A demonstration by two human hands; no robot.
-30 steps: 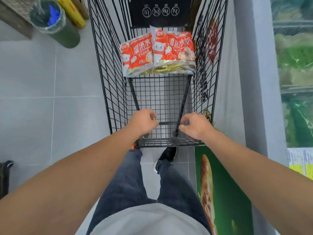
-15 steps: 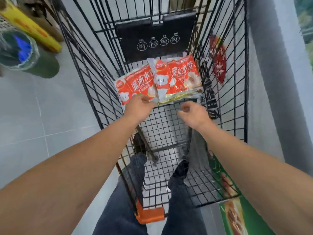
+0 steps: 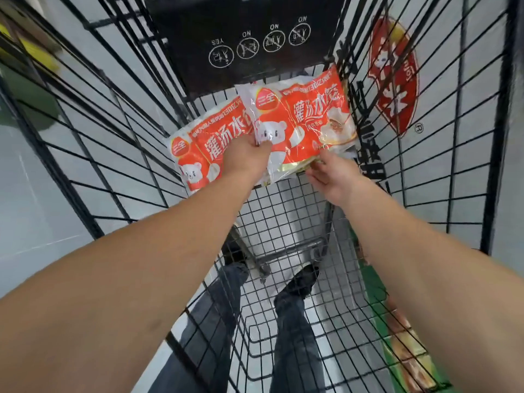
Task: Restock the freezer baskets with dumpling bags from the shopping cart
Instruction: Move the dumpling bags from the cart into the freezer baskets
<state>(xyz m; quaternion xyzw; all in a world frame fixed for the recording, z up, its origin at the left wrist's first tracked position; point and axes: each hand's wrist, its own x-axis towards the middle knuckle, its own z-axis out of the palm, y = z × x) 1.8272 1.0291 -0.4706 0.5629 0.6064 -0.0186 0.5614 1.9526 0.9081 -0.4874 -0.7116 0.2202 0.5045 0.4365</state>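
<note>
Two stacks of orange-and-white dumpling bags lie at the far end of the black wire shopping cart (image 3: 119,171). The right bag (image 3: 309,120) overlaps the left bag (image 3: 198,148). My left hand (image 3: 246,157) grips the right bag's left edge, fingers curled over the bear print. At that bag's lower right corner my right hand (image 3: 329,174) has its fingertips on the golden bottom edge, fingers fairly straight. More bags lie under the top one. No freezer basket is in view.
A black child-seat panel (image 3: 255,38) with warning icons stands behind the bags. A red sign (image 3: 394,78) hangs on the cart's right wall. My legs and shoes (image 3: 300,282) show through the wire floor. A green floor sticker (image 3: 402,336) lies at right.
Both hands left the cart handle and reached forward into the cart. My left hand took hold of the right bag's edge and my right hand came to its lower corner.
</note>
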